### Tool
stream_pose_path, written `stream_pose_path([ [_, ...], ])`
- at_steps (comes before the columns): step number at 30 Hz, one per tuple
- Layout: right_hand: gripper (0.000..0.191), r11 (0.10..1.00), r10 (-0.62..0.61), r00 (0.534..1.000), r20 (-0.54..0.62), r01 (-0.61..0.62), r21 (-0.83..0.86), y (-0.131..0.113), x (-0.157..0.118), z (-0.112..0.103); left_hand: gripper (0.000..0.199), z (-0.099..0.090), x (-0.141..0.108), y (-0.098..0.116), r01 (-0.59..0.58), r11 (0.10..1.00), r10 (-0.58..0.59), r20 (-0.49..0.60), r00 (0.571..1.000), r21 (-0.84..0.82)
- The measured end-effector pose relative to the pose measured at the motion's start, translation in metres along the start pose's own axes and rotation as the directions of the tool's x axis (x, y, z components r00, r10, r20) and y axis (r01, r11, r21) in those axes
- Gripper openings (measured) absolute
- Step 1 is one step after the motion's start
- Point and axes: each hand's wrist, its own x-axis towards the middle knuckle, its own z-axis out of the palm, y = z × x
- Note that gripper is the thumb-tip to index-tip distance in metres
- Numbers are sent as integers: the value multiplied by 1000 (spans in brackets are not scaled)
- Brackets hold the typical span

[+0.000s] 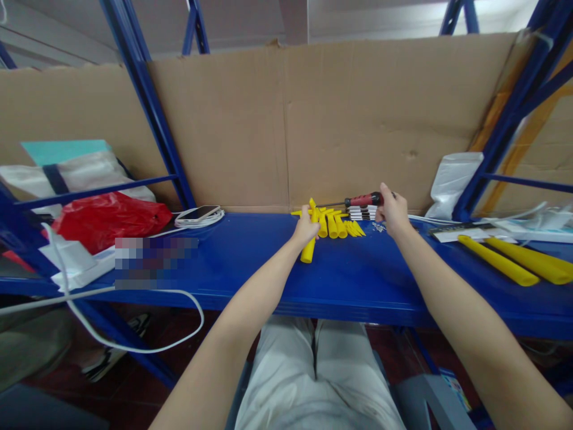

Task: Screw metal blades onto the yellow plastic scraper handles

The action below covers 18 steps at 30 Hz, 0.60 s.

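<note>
My left hand (306, 227) is closed around a yellow tubular part (308, 253), which stands tilted over the blue table with its wide end toward me. In my right hand (392, 208) is a screwdriver (363, 200) with a red and black handle. Its shaft points left and its tip meets the upper part of the yellow piece. Several more yellow tubes (332, 227) lie just right of my left hand, with small yellow pointed pieces (354, 229) beside them. Behind these is a stack of white and black strips (362, 212). Small silvery bits, probably screws (378, 227), lie near my right hand.
Long yellow tubes (501, 260) rest at the right of the blue table (250, 269). A phone (199, 212) on a coiled white cable, a red bag (111, 218) and a power strip (87, 270) are at left. Cardboard (340, 119) walls the back; a white pouch (453, 182) leans there.
</note>
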Motion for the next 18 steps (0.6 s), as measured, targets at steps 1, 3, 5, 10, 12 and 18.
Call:
stream_pose_path([
  [1, 38, 1000, 4, 1000, -3, -4, 4, 0, 0, 0, 58, 0, 0, 0, -3, 1000, 3, 1, 1000, 0],
  [3, 33, 1000, 20, 1000, 10, -20, 21, -1, 1, -1, 57, 0, -1, 1, -6, 1000, 6, -3, 1000, 2],
  [5, 32, 999, 33, 999, 34, -35, 41, -1, 2, -1, 56, 1, -2, 2, -7, 1000, 7, -10, 1000, 9],
  [10, 43, 1000, 13, 1000, 29, -14, 28, 2, 3, -2, 56, 1, -2, 2, -4, 1000, 4, -3, 1000, 20],
  [12, 40, 999, 26, 1000, 0, -26, 40, 2, 2, -3, 56, 1, -2, 3, 2, 1000, -2, 0, 1000, 13],
  [18, 26, 985, 120, 990, -80, -109, 135, 0, 4, -3, 58, 3, -5, 8, 36, 999, -35, 40, 999, -6],
])
